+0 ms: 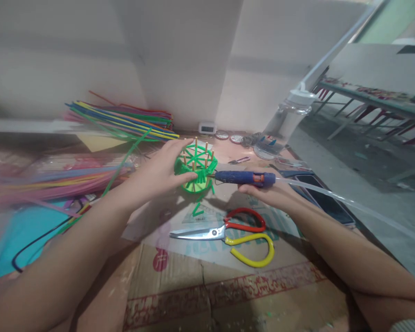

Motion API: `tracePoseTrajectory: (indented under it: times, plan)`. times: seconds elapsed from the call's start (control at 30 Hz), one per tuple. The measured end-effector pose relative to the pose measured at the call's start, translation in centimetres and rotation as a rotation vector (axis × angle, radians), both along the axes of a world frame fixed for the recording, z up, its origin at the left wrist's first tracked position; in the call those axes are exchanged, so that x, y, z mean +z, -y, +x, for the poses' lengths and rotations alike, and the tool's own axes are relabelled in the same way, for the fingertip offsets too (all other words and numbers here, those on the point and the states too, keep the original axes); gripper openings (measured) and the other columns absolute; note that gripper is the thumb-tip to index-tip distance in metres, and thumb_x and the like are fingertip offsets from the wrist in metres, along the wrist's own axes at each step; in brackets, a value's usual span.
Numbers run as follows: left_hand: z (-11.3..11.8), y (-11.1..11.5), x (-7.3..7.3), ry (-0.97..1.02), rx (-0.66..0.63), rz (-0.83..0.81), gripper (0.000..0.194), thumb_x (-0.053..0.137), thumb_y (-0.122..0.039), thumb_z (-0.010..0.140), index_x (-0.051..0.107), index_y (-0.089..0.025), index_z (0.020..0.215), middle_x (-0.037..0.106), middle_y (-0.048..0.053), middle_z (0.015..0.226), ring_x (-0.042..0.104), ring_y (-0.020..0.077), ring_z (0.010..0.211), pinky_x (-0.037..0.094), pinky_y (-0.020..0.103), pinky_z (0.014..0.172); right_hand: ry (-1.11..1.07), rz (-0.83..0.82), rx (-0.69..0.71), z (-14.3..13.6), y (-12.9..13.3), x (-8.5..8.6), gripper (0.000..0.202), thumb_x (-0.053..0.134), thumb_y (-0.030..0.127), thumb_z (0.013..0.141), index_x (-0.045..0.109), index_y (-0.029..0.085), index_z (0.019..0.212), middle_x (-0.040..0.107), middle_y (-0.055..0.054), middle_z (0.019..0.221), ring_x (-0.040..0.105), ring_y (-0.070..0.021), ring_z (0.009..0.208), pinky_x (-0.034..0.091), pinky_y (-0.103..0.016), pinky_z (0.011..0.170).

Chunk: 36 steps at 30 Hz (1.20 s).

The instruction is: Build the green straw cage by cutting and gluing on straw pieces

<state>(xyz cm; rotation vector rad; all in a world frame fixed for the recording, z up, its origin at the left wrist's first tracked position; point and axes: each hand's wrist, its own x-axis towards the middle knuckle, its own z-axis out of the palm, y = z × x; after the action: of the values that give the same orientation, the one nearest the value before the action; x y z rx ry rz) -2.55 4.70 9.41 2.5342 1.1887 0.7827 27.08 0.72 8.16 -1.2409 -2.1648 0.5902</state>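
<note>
A small round green basket [198,159], woven from pipe cleaners around upright wooden sticks, stands in front of me. My left hand [166,168] grips its left side, thumb at the near wall and fingers behind. From the right, my right hand [263,193] holds a blue glue gun [240,177] level, its tip against or very close to the basket's right side. A clear glue stick [307,186] runs out of the gun's back. Scissors [214,233] with one red and one yellow handle lie below, slightly spread. Beside the basket are short green pipe cleaner scraps [198,210].
Bundled colourful pipe cleaners [124,120] lie at the back left, with more [90,184] nearer. A clear bottle with a straw [280,124] stands back right, near a small digital clock [207,127]. A phone [327,198] lies right. Cardboard [180,295] covers the table.
</note>
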Motion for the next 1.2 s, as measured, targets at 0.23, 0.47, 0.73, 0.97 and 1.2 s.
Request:
tracePoseTrajectory:
  times: [0.23,0.47,0.73,0.97,1.2]
  plan:
    - [-0.08,0.04,-0.06,0.005,0.001,0.012,0.073,0.066,-0.045,0.088,0.038,-0.016,0.149,0.045,0.016,0.15,0.042,0.0281,0.142,0.033,0.044,0.12,0.02,0.037,-0.067,0.03,-0.19,-0.91,0.045,0.065,0.062,0.083,0.052,0.022,0.069,0.049,0.003,0.059,0.046,-0.0146,0.056,0.033,-0.028,0.052]
    - [0.08,0.02,-0.04,-0.003,0.0,0.002,0.072,0.065,-0.045,0.088,0.037,-0.018,0.149,0.044,0.015,0.152,0.041,0.0281,0.143,0.032,0.045,0.12,0.011,0.014,-0.09,-0.26,0.04,-0.43,0.045,0.068,0.063,0.079,0.051,0.023,0.067,0.051,0.002,0.059,0.047,-0.0158,0.056,0.033,-0.029,0.053]
    - [-0.01,-0.06,-0.09,-0.003,-0.003,0.008,0.074,0.067,-0.044,0.088,0.038,-0.014,0.149,0.044,0.017,0.152,0.041,0.0278,0.142,0.032,0.044,0.12,0.001,-0.008,-0.121,-0.46,0.02,-0.49,0.047,0.069,0.064,0.076,0.05,0.023,0.065,0.053,0.001,0.059,0.048,-0.0162,0.057,0.034,-0.029,0.053]
    - [0.07,0.01,-0.06,-0.002,-0.001,0.004,0.073,0.066,-0.043,0.088,0.037,-0.016,0.15,0.044,0.016,0.152,0.04,0.0284,0.143,0.031,0.044,0.121,-0.017,-0.021,-0.095,-0.4,0.18,-0.49,0.046,0.069,0.063,0.078,0.05,0.023,0.065,0.05,0.002,0.059,0.047,-0.016,0.057,0.034,-0.029,0.053]
    - [0.11,0.09,-0.04,-0.001,-0.011,0.025,0.073,0.067,-0.042,0.088,0.037,-0.016,0.149,0.046,0.016,0.15,0.042,0.0291,0.142,0.033,0.045,0.12,-0.063,0.013,-0.081,-0.47,0.06,-0.72,0.045,0.071,0.063,0.078,0.054,0.022,0.066,0.056,0.001,0.061,0.05,-0.0165,0.058,0.038,-0.029,0.054]
